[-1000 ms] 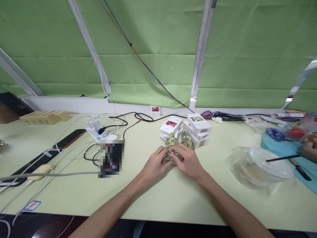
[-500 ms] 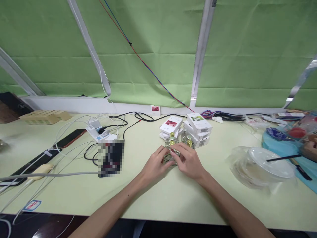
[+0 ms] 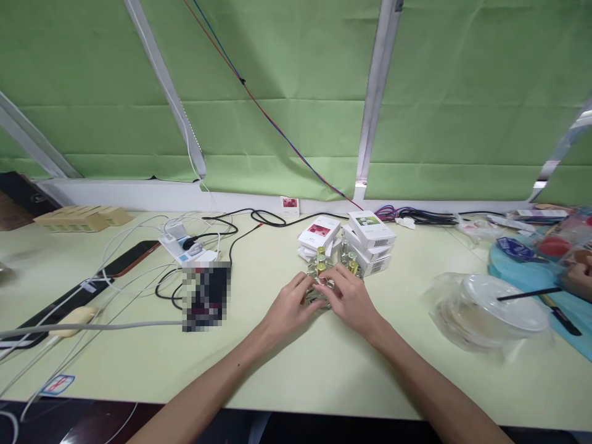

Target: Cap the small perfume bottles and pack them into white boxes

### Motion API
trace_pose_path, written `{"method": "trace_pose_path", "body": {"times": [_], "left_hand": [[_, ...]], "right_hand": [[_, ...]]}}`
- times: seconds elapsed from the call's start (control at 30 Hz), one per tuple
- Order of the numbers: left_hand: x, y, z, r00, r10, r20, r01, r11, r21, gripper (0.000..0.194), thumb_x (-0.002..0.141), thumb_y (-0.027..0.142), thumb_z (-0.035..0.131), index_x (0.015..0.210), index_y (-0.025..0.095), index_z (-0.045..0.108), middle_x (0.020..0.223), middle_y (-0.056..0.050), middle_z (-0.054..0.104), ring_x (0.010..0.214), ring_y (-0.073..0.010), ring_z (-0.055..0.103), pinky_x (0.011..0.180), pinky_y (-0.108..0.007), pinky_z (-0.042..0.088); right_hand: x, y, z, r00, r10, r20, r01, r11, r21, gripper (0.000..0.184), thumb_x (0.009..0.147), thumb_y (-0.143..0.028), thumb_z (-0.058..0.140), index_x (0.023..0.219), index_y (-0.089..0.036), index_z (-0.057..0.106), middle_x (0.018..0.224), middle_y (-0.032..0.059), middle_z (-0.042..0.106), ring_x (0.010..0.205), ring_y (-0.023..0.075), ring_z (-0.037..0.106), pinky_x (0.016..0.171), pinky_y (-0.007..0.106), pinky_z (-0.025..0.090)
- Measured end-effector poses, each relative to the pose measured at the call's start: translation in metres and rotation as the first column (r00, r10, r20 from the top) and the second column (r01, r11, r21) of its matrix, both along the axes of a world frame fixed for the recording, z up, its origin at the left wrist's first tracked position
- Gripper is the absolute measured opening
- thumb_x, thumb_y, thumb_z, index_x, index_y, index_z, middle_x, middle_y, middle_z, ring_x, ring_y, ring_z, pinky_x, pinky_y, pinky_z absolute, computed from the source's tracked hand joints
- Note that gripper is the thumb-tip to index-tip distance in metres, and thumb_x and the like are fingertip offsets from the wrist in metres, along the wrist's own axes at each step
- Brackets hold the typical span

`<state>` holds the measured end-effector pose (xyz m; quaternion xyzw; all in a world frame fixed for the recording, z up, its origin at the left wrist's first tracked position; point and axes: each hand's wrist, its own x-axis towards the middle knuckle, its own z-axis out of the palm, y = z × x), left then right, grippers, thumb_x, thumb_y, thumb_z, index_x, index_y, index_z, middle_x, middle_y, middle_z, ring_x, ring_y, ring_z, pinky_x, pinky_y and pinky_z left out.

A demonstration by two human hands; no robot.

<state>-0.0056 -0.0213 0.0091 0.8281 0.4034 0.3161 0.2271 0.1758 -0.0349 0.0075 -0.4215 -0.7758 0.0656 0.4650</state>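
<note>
My left hand (image 3: 287, 306) and my right hand (image 3: 355, 302) meet at the middle of the table, fingers curled around a small clear glass bottle (image 3: 313, 296). My hands cover much of its body. Behind the fingers stand several similar bottles with gold caps, one gold cap (image 3: 353, 266) showing to the right and another (image 3: 320, 251) farther back. Just past the bottles lie white boxes with a red flower picture (image 3: 318, 232). To their right is a stack of white boxes, the top one (image 3: 370, 228) with a white-flower picture.
Left of my hands are a power strip (image 3: 176, 246), tangled cables and a blurred-out dark item (image 3: 210, 296). On the right sit a white lidded bowl (image 3: 504, 305) in a plastic bag and a blue mat (image 3: 513, 268). Another person's hand (image 3: 580, 280) shows at the right edge.
My right hand's fingers have shifted slightly at the bottle. My left hand stays nearly in place, and the boxes and other bottles have not moved.
</note>
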Motion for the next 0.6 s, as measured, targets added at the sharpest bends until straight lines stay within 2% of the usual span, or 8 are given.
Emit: {"method": "trace_pose_path", "body": {"times": [0.23,0.47,0.53,0.6], "left_hand": [[-0.0011,0.0017,-0.0045,1.0,-0.001,0.001,0.001,0.999,0.042,0.01,0.091,0.026,0.066,0.095,0.02,0.059,0.095,-0.001,0.057,0.074,-0.0131,0.057,0.066,-0.026,0.047],[0.0001,0.0018,-0.0045,1.0,-0.001,-0.013,0.002,0.999,0.037,0.014,0.09,0.028,0.068,0.1,0.021,0.061,0.097,-0.001,0.059,0.074,-0.0133,0.058,0.069,-0.027,0.048],[0.0003,0.0016,-0.0045,1.0,0.001,-0.016,-0.001,0.999,0.041,0.015,0.091,0.029,0.068,0.101,0.021,0.061,0.096,-0.001,0.059,0.074,-0.0136,0.058,0.069,-0.027,0.048],[0.0002,0.0014,-0.0054,1.0,0.002,-0.016,-0.001,0.999,0.041,0.015,0.091,0.03,0.067,0.102,0.021,0.061,0.096,-0.001,0.058,0.074,-0.0139,0.058,0.069,-0.027,0.049]], "right_hand": [[0.0005,0.0,-0.0008,1.0,0.004,-0.017,-0.004,1.0,-0.018,0.015,0.101,-0.026,0.054,0.091,-0.02,0.063,0.087,0.0029,0.058,0.056,0.0104,0.05,0.052,0.025,0.044],[0.008,-0.0004,0.0021,0.988,0.127,-0.084,-0.126,0.992,0.016,0.02,0.101,-0.019,0.05,0.109,-0.021,0.068,0.109,0.009,0.068,0.078,0.0148,0.066,0.059,0.025,0.052],[0.008,0.0,0.0013,0.983,0.158,-0.093,-0.157,0.987,0.019,0.023,0.101,-0.017,0.049,0.112,-0.022,0.068,0.105,0.0081,0.069,0.085,0.0169,0.067,0.065,0.027,0.054],[0.0072,0.0006,0.0008,0.979,0.168,-0.116,-0.167,0.986,0.018,0.022,0.101,-0.017,0.049,0.11,-0.022,0.068,0.1,0.0074,0.068,0.084,0.0168,0.066,0.067,0.028,0.054]]}}
